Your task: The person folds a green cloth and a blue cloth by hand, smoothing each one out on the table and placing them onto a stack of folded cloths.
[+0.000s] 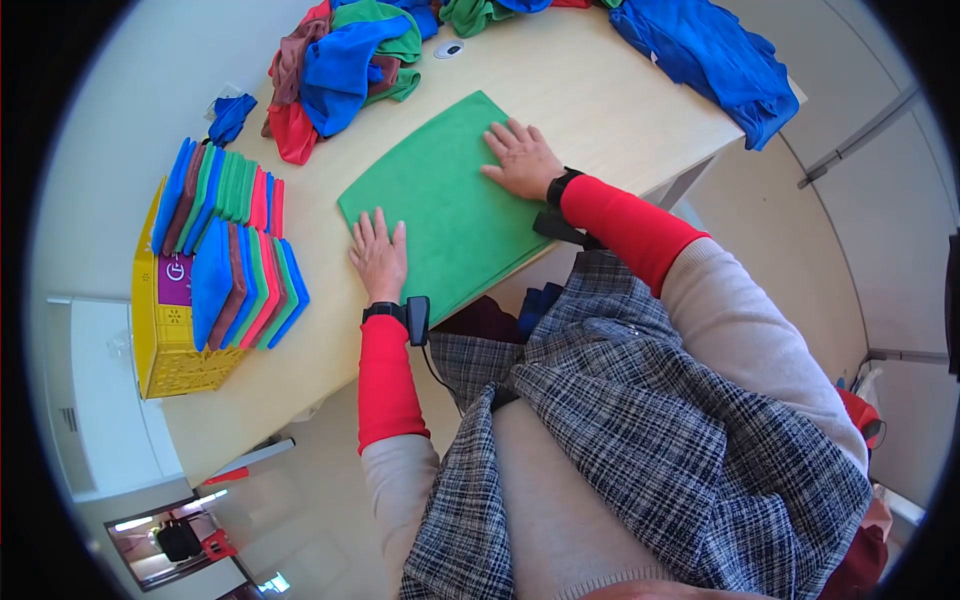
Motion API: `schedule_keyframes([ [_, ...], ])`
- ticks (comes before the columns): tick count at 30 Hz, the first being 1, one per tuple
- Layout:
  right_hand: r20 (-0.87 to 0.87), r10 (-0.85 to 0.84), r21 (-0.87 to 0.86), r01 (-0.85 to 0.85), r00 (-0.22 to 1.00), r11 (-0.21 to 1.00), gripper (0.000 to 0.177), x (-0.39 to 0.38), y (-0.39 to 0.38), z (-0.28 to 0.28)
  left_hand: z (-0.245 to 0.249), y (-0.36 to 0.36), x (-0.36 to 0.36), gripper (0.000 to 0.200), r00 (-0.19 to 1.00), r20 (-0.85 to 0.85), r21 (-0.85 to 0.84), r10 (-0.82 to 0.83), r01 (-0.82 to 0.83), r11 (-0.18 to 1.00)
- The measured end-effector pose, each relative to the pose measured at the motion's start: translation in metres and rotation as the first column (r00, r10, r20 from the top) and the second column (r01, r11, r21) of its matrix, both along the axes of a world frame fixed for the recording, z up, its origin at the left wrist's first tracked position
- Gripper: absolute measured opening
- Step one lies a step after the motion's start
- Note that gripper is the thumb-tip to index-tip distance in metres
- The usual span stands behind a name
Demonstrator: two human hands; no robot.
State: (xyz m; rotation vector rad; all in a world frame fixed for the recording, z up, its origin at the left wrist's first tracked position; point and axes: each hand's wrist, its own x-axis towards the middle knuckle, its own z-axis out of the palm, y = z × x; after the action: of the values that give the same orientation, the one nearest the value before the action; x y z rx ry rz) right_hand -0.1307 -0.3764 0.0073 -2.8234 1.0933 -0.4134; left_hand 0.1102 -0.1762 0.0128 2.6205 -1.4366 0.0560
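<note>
A green cloth (450, 200) lies spread flat on the pale wooden table (620, 140), its near edge along the table's front edge. My left hand (380, 258) rests on the cloth's left side, fingers stretched out and pointing away from me. On the right edge of the cloth lies my right hand (522, 160), flat with its fingers apart. Neither hand grips anything. Both wrists carry black straps with small dark devices.
At left, a yellow basket (165, 350) holds upright folded cloths (245, 280) in several colours. Behind it lies a small blue cloth (231, 118). Crumpled cloths (345, 65) heap at the back, and a blue pile (710, 65) lies at the back right. A round cable grommet (449, 49) sits in the tabletop.
</note>
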Motion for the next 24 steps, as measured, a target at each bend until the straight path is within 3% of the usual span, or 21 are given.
schedule_keyframes([
  [8, -0.06, -0.009, -0.001, 0.009, 0.998, 1.0, 0.065, -0.056, -0.009, 0.007, -0.004, 0.034, 0.015, 0.067, 1.0, 0.017, -0.007, -0.007, 0.007, 1.0],
  [10, -0.029, 0.024, -0.122, -0.027, 0.999, 0.992, 0.069, -0.077, -0.011, 0.003, -0.001, 0.049, 0.006, 0.067, 1.0, 0.011, -0.006, -0.007, 0.007, 1.0],
  [12, -0.016, 0.041, -0.18, -0.044, 0.999, 0.983, 0.071, -0.094, -0.009, 0.006, 0.006, 0.075, -0.004, 0.065, 0.992, 0.041, -0.033, -0.12, 0.121, 0.992],
  [14, 0.075, 0.29, -0.088, -0.284, 0.954, 0.955, 0.076, -0.113, 0.016, 0.022, 0.022, 0.101, -0.026, 0.065, 0.983, 0.052, -0.042, -0.176, 0.178, 0.983],
  [15, 0.13, 0.401, -0.048, -0.398, 0.907, 0.916, 0.078, -0.122, 0.026, 0.026, 0.032, 0.114, -0.049, 0.065, 0.958, 0.0, -0.066, -0.285, 0.285, 0.956],
  [16, 0.129, 0.399, -0.04, -0.397, 0.908, 0.917, 0.078, -0.128, 0.032, 0.026, 0.036, 0.123, -0.063, 0.067, 0.92, -0.049, -0.097, -0.39, 0.384, 0.918],
  [19, -0.024, 0.492, -0.061, -0.492, 0.87, 0.868, 0.085, -0.135, 0.041, 0.025, 0.02, 0.142, -0.071, 0.066, 0.919, 0.041, -0.16, -0.392, 0.394, 0.905],
  [21, -0.007, 0.501, -0.051, -0.5, 0.866, 0.864, 0.084, -0.134, 0.045, 0.023, 0.012, 0.153, -0.071, 0.066, 0.921, 0.089, -0.19, -0.379, 0.389, 0.901],
  [24, 0.032, 0.495, -0.04, -0.494, 0.868, 0.869, 0.083, -0.134, 0.049, 0.021, 0.011, 0.161, -0.069, 0.049, 0.911, 0.11, -0.303, -0.397, 0.411, 0.86],
])
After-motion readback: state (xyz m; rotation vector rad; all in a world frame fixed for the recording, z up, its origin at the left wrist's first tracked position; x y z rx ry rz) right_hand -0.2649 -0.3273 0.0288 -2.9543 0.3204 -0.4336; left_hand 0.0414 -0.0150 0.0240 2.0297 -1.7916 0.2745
